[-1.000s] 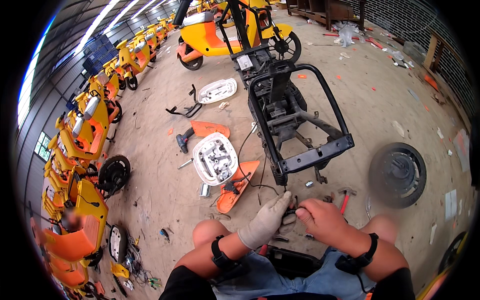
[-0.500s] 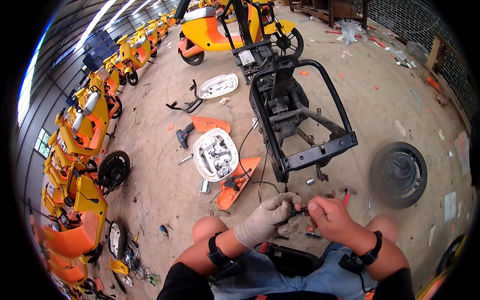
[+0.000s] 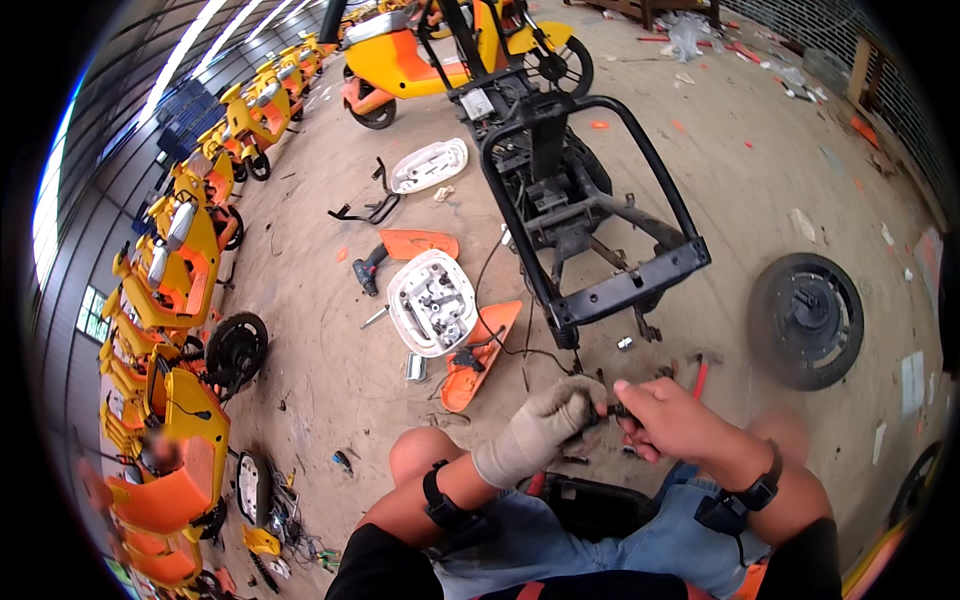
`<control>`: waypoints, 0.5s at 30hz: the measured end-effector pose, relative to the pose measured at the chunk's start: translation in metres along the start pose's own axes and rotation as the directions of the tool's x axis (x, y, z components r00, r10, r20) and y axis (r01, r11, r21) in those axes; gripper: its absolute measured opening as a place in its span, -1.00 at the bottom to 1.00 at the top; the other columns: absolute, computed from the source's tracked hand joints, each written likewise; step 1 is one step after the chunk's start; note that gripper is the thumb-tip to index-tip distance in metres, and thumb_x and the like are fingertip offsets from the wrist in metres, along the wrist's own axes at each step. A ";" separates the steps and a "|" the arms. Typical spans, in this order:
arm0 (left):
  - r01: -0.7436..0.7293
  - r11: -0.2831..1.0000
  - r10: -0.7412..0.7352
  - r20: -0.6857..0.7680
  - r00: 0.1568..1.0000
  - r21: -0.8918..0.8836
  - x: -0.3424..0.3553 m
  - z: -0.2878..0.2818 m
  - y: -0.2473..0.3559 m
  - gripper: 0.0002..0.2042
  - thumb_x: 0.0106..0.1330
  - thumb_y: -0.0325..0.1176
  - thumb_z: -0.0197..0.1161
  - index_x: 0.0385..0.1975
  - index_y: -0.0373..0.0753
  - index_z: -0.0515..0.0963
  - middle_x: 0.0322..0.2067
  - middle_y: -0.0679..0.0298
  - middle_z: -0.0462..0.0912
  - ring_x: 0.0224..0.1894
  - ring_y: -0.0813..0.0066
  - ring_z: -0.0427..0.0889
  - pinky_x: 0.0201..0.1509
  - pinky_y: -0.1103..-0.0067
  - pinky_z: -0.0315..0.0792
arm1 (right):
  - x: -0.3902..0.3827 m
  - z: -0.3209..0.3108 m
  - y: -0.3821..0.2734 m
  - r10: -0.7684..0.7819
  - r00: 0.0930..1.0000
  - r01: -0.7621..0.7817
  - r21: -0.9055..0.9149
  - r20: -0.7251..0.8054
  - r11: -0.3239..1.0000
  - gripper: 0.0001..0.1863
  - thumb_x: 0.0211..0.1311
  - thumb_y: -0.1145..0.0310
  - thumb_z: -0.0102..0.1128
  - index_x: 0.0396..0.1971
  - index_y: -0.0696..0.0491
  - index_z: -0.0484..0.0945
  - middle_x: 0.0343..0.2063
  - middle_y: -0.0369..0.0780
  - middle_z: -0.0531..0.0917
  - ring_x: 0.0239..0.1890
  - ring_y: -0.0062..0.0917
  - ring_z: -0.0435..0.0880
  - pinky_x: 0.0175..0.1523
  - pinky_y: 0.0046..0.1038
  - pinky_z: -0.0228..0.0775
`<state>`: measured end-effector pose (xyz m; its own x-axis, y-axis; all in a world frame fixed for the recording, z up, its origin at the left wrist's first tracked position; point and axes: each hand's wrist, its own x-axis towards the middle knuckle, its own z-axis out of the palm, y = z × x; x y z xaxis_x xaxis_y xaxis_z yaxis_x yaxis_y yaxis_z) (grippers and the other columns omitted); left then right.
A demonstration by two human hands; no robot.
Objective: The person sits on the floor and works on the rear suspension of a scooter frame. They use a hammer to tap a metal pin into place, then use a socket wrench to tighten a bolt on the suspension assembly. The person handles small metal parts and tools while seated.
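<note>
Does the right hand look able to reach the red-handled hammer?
Probably yes: the hammer lies just beyond the right hand, nothing visible between, though that hand is holding a small dark part.

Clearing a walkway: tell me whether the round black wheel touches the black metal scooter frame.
Apart: the head view shows concrete floor between the round black wheel and black metal scooter frame.

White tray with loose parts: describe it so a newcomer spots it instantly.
Start at the stripped black scooter frame mid-picture. Left of its near end, by a cordless drill, sits a rounded white tray. Small dark parts lie inside it; the white shell farther back looks more elongated.
</note>
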<state>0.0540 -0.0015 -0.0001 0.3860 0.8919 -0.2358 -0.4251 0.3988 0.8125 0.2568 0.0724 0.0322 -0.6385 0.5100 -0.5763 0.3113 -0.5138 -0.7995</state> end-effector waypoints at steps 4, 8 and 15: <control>-0.067 0.996 0.078 -0.250 0.965 0.054 0.018 0.012 0.009 -0.55 0.53 0.02 -0.07 0.09 -0.29 0.31 -0.43 0.17 0.53 -0.54 0.49 0.42 -0.47 0.59 0.32 | 0.004 0.000 0.007 -0.306 0.943 0.287 -0.144 -0.133 0.947 -0.47 0.54 0.04 -0.16 -0.42 0.23 0.47 -0.72 -0.30 0.45 -0.69 -0.60 0.49 -0.51 -0.49 0.35; 0.025 0.979 0.041 -0.319 0.947 0.201 0.018 -0.002 0.002 -0.53 0.58 0.01 -0.21 -0.02 -0.33 0.41 -0.42 0.20 0.58 -0.49 0.45 0.54 -0.40 0.60 0.40 | -0.002 -0.006 0.004 -0.561 0.796 0.436 -0.427 -0.228 0.792 -0.63 0.49 0.13 0.00 -0.24 0.19 0.51 -0.61 -0.16 0.56 -0.54 -0.42 0.58 -0.38 -0.39 0.39; -0.029 0.950 0.100 -0.217 0.971 0.311 0.012 -0.001 -0.002 -0.57 0.59 -0.05 -0.15 -0.23 -0.33 0.49 -0.49 0.26 0.52 -0.46 0.56 0.49 -0.33 0.64 0.39 | 0.000 -0.006 0.016 -0.760 0.628 0.551 -0.594 -0.168 0.587 -0.75 0.33 0.30 0.22 -0.13 0.14 0.52 -0.37 -0.04 0.62 -0.36 -0.12 0.62 -0.27 -0.25 0.43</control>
<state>0.0586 0.0081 -0.0055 0.1546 0.9522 -0.2633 -0.1607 0.2872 0.9443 0.2661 0.0686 0.0187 -0.5192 0.8267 0.2168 0.2491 0.3891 -0.8869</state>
